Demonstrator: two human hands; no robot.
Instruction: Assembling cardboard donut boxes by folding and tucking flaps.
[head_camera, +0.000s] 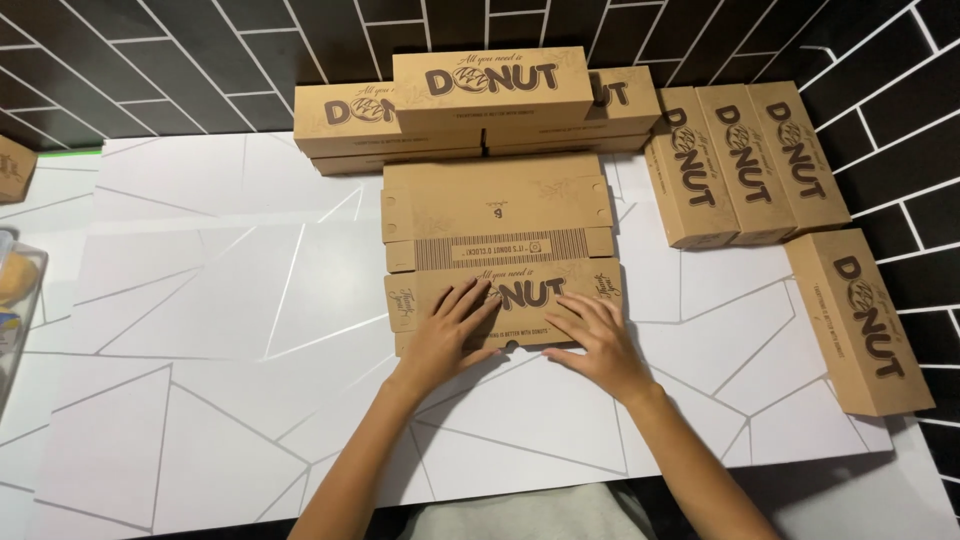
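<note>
The white table (200, 330) is carrying stacks of folded brown cardboard boxes (490, 100) along the black tiled wall, and a flat unfolded box (497, 225) is lying at its middle. The left hand (450, 335) is pressing flat on the blank's near panel, fingers spread wide and gripping nothing. The right hand (598, 338) is resting just beside it, equally open, fingertips touching the same panel.

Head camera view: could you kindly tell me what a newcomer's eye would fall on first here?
Both hands, the left hand and the right hand, press flat on an unfolded brown cardboard box blank lying mid-table on the white table with thin grey lines. Behind it stands a stack of folded long brown cardboard boxes against the black tiled wall, and a row of similar boxes lies to the right.
</note>
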